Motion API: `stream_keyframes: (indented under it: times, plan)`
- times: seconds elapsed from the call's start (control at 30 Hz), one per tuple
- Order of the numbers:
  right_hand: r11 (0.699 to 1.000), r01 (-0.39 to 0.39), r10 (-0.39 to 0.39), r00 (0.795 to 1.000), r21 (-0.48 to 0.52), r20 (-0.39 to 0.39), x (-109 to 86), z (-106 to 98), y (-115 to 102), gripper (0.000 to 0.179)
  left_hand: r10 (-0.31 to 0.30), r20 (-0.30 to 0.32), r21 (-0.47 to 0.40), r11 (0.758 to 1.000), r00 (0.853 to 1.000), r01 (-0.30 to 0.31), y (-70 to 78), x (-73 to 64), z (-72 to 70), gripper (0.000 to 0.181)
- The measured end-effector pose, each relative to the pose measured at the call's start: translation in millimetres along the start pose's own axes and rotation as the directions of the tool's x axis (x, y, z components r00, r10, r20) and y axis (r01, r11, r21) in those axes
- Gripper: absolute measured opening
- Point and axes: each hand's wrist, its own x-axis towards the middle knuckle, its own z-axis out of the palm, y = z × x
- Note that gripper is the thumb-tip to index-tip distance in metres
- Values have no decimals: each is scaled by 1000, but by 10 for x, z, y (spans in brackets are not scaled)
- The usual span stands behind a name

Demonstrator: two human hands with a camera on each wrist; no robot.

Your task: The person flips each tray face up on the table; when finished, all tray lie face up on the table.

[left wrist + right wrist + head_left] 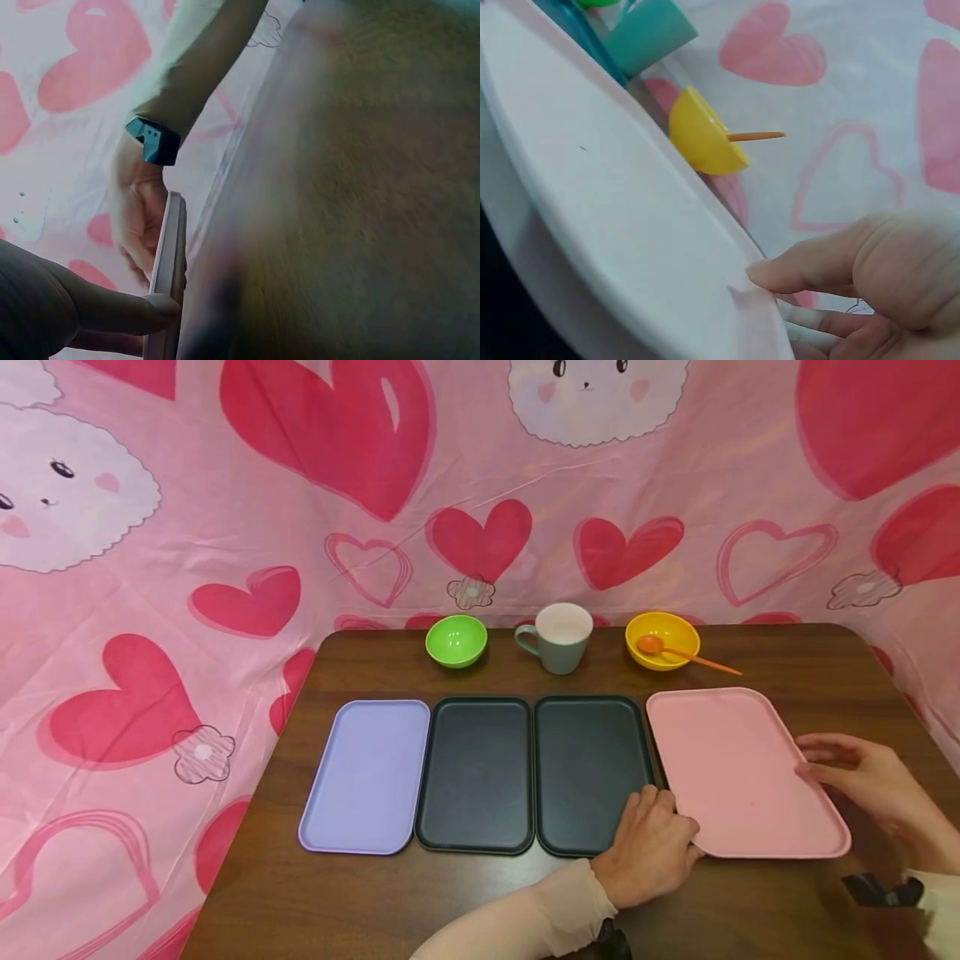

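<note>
A pink tray (pixel 750 777) lies rightmost in a row of trays on the wooden table. My left hand (pixel 651 847) is at its lower left edge; in the left wrist view the thumb (pixel 159 313) presses one side of the rim with a finger on the other. Along the right edge, my right hand (pixel 873 777) pinches the tray, thumb over the rim and fingers underneath, as the right wrist view shows. Just left of the pink tray is a black tray (pixel 592 760), partly overlapped by my left hand.
Another black tray (pixel 476 768) and a lavender tray (pixel 367 777) continue the row leftward. Along the back stand a green bowl (pixel 456 642), a grey-green mug (pixel 562 647) and a yellow bowl (pixel 671 658) with an orange spoon (pixel 697 658) in it. A heart-patterned cloth (pixel 480 468) hangs behind.
</note>
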Motion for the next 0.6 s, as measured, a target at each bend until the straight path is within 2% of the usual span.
stream_keyframes:
  times: [0.1,0.2,0.23,0.33,0.6]
  plan:
    - [995,5,-10,999,-103,-46,19,50,-4,46,-3,14,27,1000,1000,2,-3,9,15,11]
    - [962,-8,-17,996,-272,-90,39,88,-17,21,-11,39,49,999,999,9,4,23,33,11]
    - [946,-14,-19,995,-324,-99,44,98,-23,18,-13,50,58,998,999,10,9,28,40,10]
    - [902,-41,-10,993,-429,-116,61,122,-30,38,-23,77,75,997,997,17,23,45,59,10]
    - [888,-54,13,996,-456,-93,90,163,-25,42,-19,74,102,995,997,11,10,45,92,12]
